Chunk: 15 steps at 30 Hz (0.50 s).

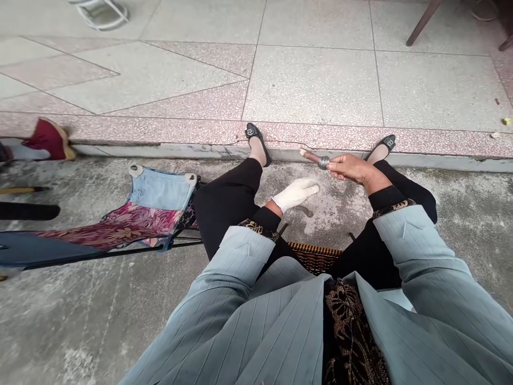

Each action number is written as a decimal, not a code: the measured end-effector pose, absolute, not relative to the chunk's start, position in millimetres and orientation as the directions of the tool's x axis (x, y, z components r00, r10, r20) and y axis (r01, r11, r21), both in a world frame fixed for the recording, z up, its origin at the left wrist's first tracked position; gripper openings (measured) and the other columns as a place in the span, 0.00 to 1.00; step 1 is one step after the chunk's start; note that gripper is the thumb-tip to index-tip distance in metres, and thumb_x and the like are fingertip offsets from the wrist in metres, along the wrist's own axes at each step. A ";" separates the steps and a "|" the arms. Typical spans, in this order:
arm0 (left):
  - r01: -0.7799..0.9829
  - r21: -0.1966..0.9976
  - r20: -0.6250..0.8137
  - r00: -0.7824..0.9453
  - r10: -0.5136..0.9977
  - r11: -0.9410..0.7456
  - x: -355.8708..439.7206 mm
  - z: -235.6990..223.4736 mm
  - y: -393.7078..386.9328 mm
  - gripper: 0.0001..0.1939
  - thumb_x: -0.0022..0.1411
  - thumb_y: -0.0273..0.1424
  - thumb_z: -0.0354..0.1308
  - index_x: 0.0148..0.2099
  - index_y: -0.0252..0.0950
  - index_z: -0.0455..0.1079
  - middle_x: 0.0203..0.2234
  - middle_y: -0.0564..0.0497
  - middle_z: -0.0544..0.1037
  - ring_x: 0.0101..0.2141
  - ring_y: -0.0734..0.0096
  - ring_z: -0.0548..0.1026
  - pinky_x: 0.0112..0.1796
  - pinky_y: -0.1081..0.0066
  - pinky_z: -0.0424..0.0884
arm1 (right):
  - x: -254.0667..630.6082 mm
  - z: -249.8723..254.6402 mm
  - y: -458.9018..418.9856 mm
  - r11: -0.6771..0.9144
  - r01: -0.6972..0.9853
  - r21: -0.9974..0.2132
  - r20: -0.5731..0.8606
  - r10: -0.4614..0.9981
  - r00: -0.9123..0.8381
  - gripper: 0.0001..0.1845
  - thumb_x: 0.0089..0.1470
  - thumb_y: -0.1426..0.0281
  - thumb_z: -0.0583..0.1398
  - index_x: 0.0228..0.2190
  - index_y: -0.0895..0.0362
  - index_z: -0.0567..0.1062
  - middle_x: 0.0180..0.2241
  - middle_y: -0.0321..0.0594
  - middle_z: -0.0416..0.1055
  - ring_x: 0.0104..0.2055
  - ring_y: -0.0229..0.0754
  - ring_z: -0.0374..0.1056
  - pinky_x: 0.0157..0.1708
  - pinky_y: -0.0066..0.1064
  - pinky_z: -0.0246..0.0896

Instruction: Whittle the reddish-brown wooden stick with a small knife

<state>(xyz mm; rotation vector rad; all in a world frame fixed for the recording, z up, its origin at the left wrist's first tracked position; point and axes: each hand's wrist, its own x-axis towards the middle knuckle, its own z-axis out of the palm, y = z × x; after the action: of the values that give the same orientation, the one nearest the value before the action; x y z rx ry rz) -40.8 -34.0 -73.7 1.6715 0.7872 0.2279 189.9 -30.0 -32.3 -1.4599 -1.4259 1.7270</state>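
Head view: left hand [295, 194] in a white knit glove [287, 197], fingers [309, 187] straight, together and empty, above the rough concrete floor [336, 219]; bare right hand [352, 168], fingers [334, 165] curled around a brown wooden rod [310, 156] wound with a tight silver wire coil [324, 162], rod tip just short of the terrazzo step [224, 136].

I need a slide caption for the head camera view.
Bare right hand holding a brown stick wound with silver wire, white-gloved left hand beside it, over a concrete floor.
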 end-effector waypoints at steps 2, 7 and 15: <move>0.401 0.908 -0.261 0.764 0.589 -0.118 -40.0 -72.5 -35.6 0.16 0.66 0.41 0.49 0.35 0.34 0.68 0.20 0.56 0.67 0.21 0.77 0.63 0.25 0.75 0.58 | 187.5 -32.7 -28.3 -0.375 0.331 -0.866 -0.461 0.854 -0.239 0.17 0.56 0.58 0.62 0.25 0.57 0.70 0.20 0.33 0.63 0.19 0.31 0.53 0.21 0.27 0.47; 0.468 0.843 -0.280 0.804 0.525 -0.266 -39.0 -65.1 -38.0 0.18 0.67 0.42 0.48 0.40 0.34 0.72 0.26 0.54 0.72 0.26 0.74 0.67 0.30 0.74 0.60 | 187.6 -34.6 -22.7 -0.246 0.780 -0.576 -0.450 0.892 -0.051 0.16 0.59 0.59 0.61 0.29 0.58 0.75 0.23 0.38 0.67 0.25 0.37 0.60 0.27 0.31 0.51; 0.443 0.863 -0.261 0.803 0.536 -0.242 -48.9 -55.4 -34.3 0.17 0.65 0.41 0.52 0.39 0.33 0.74 0.25 0.53 0.73 0.27 0.73 0.68 0.31 0.73 0.63 | 184.2 -34.9 -32.4 -0.016 0.903 -0.429 -0.861 0.309 -0.403 0.17 0.51 0.56 0.67 0.28 0.59 0.78 0.21 0.38 0.68 0.21 0.35 0.58 0.25 0.31 0.52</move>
<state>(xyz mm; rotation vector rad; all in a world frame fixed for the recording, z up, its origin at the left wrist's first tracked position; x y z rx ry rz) -48.9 -34.3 -55.4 1.8777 0.7422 0.1054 184.2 -32.4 -34.9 -1.8136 -2.4838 2.0647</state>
